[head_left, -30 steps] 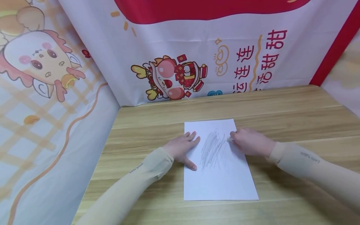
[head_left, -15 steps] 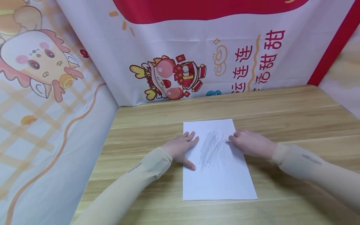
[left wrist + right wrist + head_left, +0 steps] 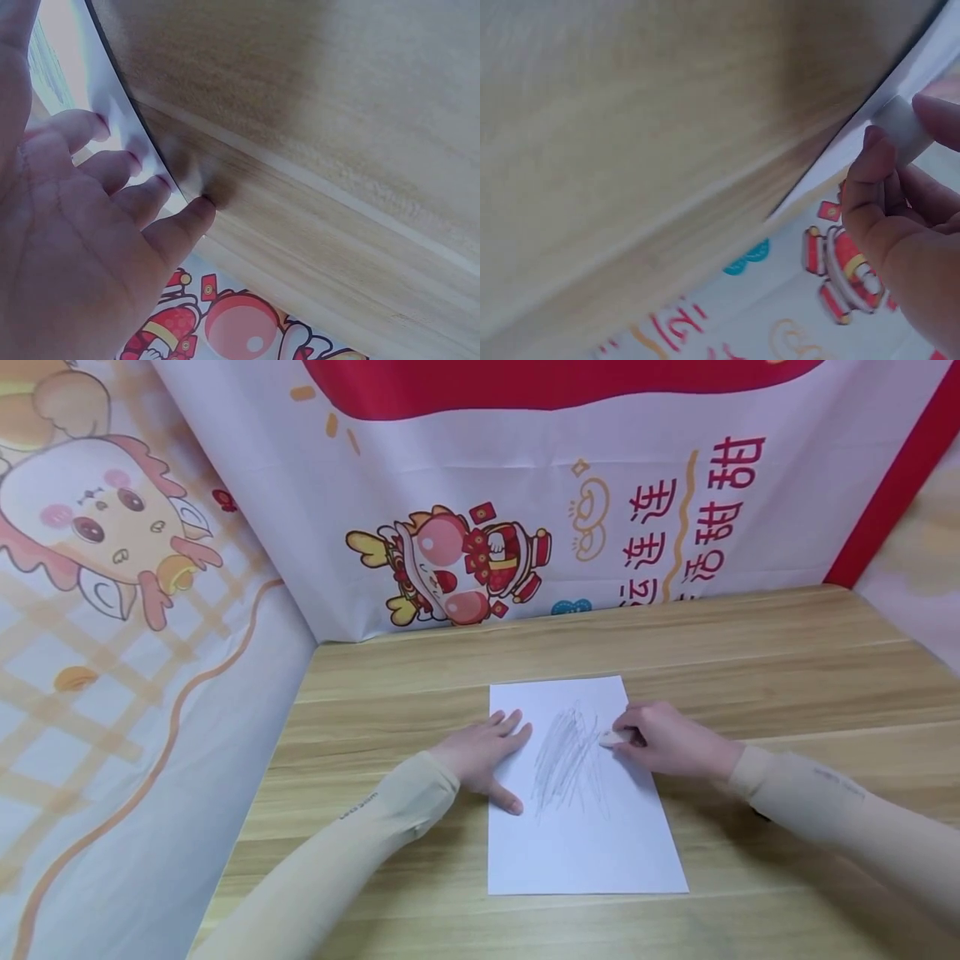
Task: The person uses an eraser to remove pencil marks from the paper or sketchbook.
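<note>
A white sheet of paper (image 3: 585, 860) lies on the table, with grey pencil scribbles (image 3: 564, 762) across its upper middle. My left hand (image 3: 480, 757) rests on the sheet's left edge with fingers spread; in the left wrist view the fingertips of that hand (image 3: 82, 225) touch the paper and the wood beside it. At the right edge, my right hand (image 3: 670, 741) pinches a small white eraser (image 3: 612, 738) between thumb and fingers, by the right side of the scribbles. The right wrist view shows the eraser (image 3: 902, 129) as a pale block, its lower end at the paper.
The wooden table (image 3: 397, 677) extends around the sheet on all sides. Behind it hangs a white cloth (image 3: 292, 468) with red lettering and a cartoon figure. Another printed cloth (image 3: 217, 760) covers the left side. A small dark bit (image 3: 760, 814) shows under the right sleeve.
The right hand has shifted and turned slightly at the paper's right edge, so more of the eraser shows. The left hand stays in place, and the scribbles look much the same.
</note>
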The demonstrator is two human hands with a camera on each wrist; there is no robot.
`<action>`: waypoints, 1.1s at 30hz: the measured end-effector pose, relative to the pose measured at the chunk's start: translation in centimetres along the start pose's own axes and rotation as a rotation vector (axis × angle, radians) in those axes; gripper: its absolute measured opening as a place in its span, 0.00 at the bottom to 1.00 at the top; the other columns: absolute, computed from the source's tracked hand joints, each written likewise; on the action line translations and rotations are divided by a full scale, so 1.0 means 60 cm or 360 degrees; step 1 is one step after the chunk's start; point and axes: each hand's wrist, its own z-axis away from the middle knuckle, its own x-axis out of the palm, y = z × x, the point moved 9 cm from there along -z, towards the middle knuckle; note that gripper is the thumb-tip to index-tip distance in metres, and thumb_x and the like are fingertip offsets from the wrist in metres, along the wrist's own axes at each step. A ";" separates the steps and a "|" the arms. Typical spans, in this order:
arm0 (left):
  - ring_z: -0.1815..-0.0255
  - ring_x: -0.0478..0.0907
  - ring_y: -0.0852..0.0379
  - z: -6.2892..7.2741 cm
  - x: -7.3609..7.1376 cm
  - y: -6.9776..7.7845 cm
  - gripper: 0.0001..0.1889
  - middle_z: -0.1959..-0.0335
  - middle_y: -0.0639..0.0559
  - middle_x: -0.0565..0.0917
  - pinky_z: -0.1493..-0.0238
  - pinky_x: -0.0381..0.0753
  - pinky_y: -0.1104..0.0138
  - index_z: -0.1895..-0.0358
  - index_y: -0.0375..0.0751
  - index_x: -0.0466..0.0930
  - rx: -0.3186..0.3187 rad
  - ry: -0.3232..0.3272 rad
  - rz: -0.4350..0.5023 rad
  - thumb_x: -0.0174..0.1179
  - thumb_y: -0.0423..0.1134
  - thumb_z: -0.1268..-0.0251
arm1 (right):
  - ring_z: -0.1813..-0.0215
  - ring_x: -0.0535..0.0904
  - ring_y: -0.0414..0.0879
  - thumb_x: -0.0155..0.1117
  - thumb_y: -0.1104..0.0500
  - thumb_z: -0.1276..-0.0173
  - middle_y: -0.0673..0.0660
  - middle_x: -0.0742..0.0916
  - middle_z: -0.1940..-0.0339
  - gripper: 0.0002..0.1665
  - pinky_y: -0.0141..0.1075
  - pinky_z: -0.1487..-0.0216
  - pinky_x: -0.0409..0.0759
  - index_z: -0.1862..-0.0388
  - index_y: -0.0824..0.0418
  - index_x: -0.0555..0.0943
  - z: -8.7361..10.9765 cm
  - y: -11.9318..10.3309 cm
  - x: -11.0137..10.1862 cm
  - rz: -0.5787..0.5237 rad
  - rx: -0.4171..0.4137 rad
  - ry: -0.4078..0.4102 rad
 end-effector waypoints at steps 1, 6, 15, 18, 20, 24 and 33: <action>0.21 0.37 0.46 -0.001 0.000 0.001 0.62 0.20 0.48 0.40 0.26 0.46 0.56 0.20 0.50 0.45 0.0001 -0.0002 -0.0001 0.67 0.72 0.57 | 0.75 0.70 0.39 0.75 0.65 0.41 0.51 0.81 0.71 0.12 0.31 0.77 0.72 0.59 0.67 0.86 0.000 0.008 -0.001 -0.0046 0.0052 -0.0001; 0.21 0.37 0.46 0.000 0.000 0.001 0.62 0.20 0.48 0.41 0.26 0.46 0.55 0.20 0.49 0.45 0.0007 -0.0006 -0.0002 0.67 0.72 0.57 | 0.73 0.72 0.41 0.76 0.62 0.41 0.52 0.84 0.68 0.16 0.33 0.74 0.74 0.56 0.67 0.86 -0.009 0.026 0.002 -0.0099 0.0135 0.0003; 0.21 0.38 0.46 0.001 -0.002 0.002 0.61 0.20 0.48 0.41 0.26 0.47 0.55 0.20 0.49 0.46 0.0014 0.0000 -0.0001 0.67 0.71 0.56 | 0.73 0.73 0.41 0.76 0.63 0.42 0.50 0.83 0.70 0.14 0.33 0.74 0.76 0.57 0.66 0.86 -0.005 0.034 0.003 -0.0141 0.0186 -0.0022; 0.22 0.38 0.45 0.001 -0.002 0.003 0.62 0.20 0.48 0.41 0.26 0.47 0.55 0.20 0.50 0.45 0.0012 -0.0005 -0.0005 0.67 0.71 0.56 | 0.74 0.73 0.41 0.76 0.63 0.42 0.49 0.83 0.71 0.14 0.33 0.74 0.76 0.58 0.66 0.86 -0.002 0.033 0.001 -0.0135 0.0194 -0.0018; 0.22 0.38 0.45 0.002 -0.004 0.003 0.62 0.20 0.48 0.41 0.26 0.46 0.55 0.20 0.50 0.45 0.0008 -0.0005 -0.0009 0.67 0.71 0.56 | 0.73 0.73 0.41 0.76 0.62 0.42 0.50 0.83 0.70 0.15 0.33 0.73 0.76 0.57 0.66 0.86 -0.005 0.032 -0.001 -0.0112 0.0204 -0.0009; 0.22 0.38 0.45 0.003 -0.008 0.005 0.62 0.20 0.47 0.41 0.26 0.46 0.54 0.20 0.49 0.46 0.0008 -0.0003 -0.0012 0.68 0.71 0.56 | 0.72 0.74 0.43 0.76 0.61 0.41 0.55 0.85 0.66 0.18 0.33 0.70 0.78 0.54 0.68 0.86 -0.019 0.032 -0.001 -0.0080 0.0248 -0.0008; 0.22 0.40 0.43 0.004 -0.010 0.009 0.61 0.20 0.45 0.43 0.27 0.48 0.51 0.21 0.47 0.49 0.0006 0.0013 -0.0009 0.69 0.70 0.57 | 0.76 0.73 0.41 0.75 0.65 0.43 0.52 0.83 0.74 0.12 0.33 0.73 0.75 0.61 0.71 0.85 -0.039 0.020 -0.004 -0.0056 0.0215 -0.0013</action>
